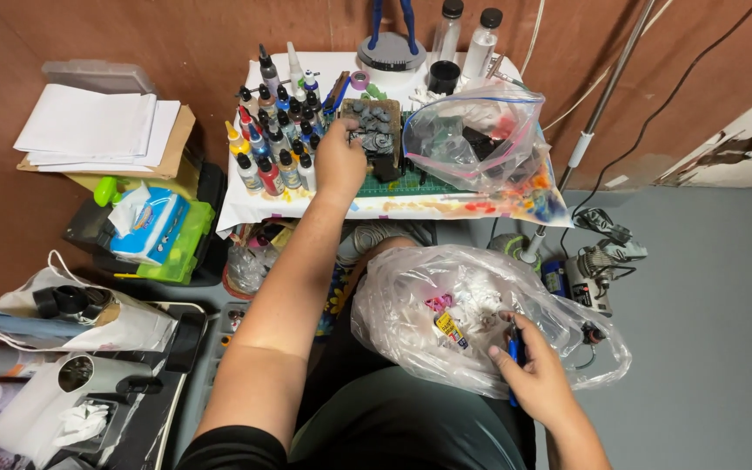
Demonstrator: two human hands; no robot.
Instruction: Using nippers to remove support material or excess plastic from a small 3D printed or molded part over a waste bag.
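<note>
Left hand [341, 161], upper centre, is pinching a block of grey miniatures [372, 130] beside the paint bottles [276, 130]; a careless lift could be toppling them. Right hand [540, 376], lower right, is gripping a blue tool [515, 352] at the plastic bag [446, 305] on the lap. Zip bag [476, 139], blue-edged, upper right; tissue pack [151, 228], blue-white, left.

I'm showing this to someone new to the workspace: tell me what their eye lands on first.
Probably the crowd of small paint bottles on the paint-stained table at top centre, where the left hand reaches a block of small grey parts. Next, the crinkled clear plastic bag on the lap, with the right hand at its edge holding a blue tool.
</note>
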